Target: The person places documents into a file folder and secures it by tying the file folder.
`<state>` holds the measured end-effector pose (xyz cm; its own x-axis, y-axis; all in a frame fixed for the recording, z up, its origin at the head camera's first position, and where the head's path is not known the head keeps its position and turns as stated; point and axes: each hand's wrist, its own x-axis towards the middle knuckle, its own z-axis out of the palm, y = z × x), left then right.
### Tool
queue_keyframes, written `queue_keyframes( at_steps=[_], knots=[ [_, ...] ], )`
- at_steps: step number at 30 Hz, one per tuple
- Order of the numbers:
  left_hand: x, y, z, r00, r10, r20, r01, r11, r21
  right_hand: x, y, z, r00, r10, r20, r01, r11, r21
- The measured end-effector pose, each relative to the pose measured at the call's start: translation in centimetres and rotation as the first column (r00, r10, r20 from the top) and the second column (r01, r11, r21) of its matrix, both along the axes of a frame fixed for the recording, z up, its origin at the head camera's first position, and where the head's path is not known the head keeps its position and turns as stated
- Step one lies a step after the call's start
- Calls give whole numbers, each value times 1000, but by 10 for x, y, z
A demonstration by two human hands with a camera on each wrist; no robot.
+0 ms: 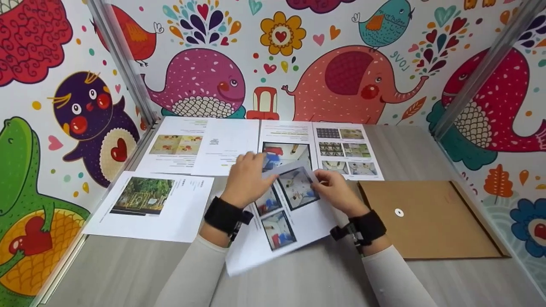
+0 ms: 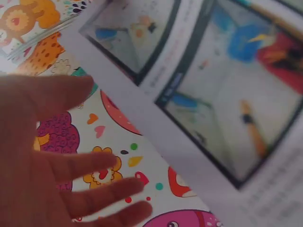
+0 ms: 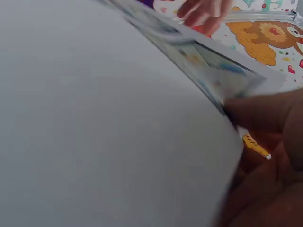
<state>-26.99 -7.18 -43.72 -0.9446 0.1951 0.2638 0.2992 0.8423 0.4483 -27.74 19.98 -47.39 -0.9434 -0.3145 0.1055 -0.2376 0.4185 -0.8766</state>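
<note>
A white printed sheet [image 1: 311,232] with several colour photos is tilted above the table. My right hand [image 1: 337,189] pinches its right edge between thumb and fingers. In the right wrist view the sheet's blank white side [image 3: 104,127] fills most of the picture, and the thumb [image 3: 265,111] presses on the photo side. My left hand [image 1: 247,179] is at the sheet's upper left, overlapping it in the head view. The left wrist view shows the left fingers [image 2: 94,189] spread and straight beside the sheet's edge, with nothing between them.
Several printed pages, among them one with small photos [image 1: 371,153], lie in a row at the back of the table [image 1: 294,285]. Left lies a page with a garden photo [image 1: 187,217]. At right is a brown envelope [image 1: 435,226] with a white button. Cartoon-patterned walls [image 1: 273,64] enclose the table.
</note>
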Motion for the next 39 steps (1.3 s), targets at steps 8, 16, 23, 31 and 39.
queue_keyframes(
  at_steps=[8,16,23,31,39],
  knots=[
    [-17,19,-10,913,-342,221,260,907,330,-3,5,15,995,95,-18,-92,988,124],
    [-26,9,-10,906,-393,158,274,828,489,-6,15,32,993,-26,-116,37,996,87],
    [-22,-11,8,978,-188,92,57,661,748,-12,35,33,953,-302,-32,296,947,-126],
    [-19,-21,24,1000,29,8,-16,270,963,-21,50,7,958,109,266,54,842,-538],
    [-26,-21,26,988,148,-37,48,-71,996,-15,43,-10,856,471,213,-65,508,-859]
  ],
)
